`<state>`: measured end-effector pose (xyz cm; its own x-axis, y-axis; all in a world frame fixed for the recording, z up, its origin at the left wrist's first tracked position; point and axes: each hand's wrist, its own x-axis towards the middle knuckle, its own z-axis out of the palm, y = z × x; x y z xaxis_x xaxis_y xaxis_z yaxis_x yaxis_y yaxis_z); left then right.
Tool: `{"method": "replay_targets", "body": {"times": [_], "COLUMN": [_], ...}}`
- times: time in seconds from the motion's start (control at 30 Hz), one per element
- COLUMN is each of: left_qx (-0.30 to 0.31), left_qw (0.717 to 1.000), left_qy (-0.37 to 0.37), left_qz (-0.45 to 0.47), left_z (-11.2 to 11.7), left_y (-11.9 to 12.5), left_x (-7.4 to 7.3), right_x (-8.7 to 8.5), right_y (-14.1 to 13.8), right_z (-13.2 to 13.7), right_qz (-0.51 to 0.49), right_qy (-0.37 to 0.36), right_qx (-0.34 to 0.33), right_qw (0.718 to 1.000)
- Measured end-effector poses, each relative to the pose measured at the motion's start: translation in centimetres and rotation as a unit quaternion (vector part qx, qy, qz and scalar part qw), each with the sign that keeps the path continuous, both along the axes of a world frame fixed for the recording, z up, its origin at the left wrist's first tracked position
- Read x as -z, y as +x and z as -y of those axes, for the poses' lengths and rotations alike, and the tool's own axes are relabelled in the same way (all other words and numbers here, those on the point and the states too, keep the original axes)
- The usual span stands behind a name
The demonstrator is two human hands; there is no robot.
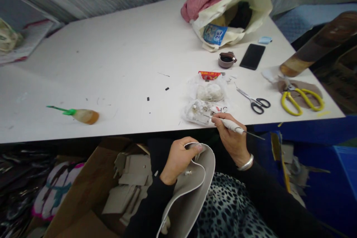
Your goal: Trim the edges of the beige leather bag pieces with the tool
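Observation:
My left hand (pixel 178 158) is closed on the upper edge of a folded light-grey, leather-like piece (pixel 209 163) above my lap. Small metal fittings (pixel 188 173) show on its inner side. In my right hand (pixel 232 141) is a white-handled awl (pixel 232 125), with thin metal sticking out at both ends. Its left tip reaches over a clear plastic bag (pixel 196 113) at the table's front edge; whether it touches is hard to tell. Just behind lies another plastic bag with whitish contents (pixel 209 92).
On the white table (pixel 117 55) are scissors (pixel 252 100), yellow-handled pliers (pixel 302 100), a phone (pixel 252 56), a brown bottle (pixel 315 46), a glue bottle (pixel 85 116) and a cream tote bag (pixel 260 0). A cardboard box (pixel 80 189) with grey pieces stands below, left.

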<state>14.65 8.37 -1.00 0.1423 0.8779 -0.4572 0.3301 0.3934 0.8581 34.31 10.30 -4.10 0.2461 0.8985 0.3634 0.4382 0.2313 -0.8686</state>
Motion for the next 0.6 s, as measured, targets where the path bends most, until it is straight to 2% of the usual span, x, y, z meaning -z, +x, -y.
{"method": "replay_targets", "body": {"times": [0.23, 0.5, 0.6], "left_qx": [0.011, 0.003, 0.001], "left_qw": [1.000, 1.000, 1.000], "left_qy": [-0.006, -0.005, -0.006], "left_qz": [0.017, 0.013, 0.015], "left_z": [-0.3, -0.7, -0.7], "left_y": [0.4, -0.1, -0.2], "left_x": [0.3, 0.6, 0.7], "right_x": [0.1, -0.4, -0.4], "right_y": [0.1, -0.1, -0.4], "right_z": [-0.7, -1.0, -1.1], "right_qz": [0.004, 0.159, 0.170], "right_qy": [-0.012, 0.029, 0.022], "right_qx": [-0.016, -0.058, -0.073], "right_qw": [1.000, 0.985, 0.983]}}
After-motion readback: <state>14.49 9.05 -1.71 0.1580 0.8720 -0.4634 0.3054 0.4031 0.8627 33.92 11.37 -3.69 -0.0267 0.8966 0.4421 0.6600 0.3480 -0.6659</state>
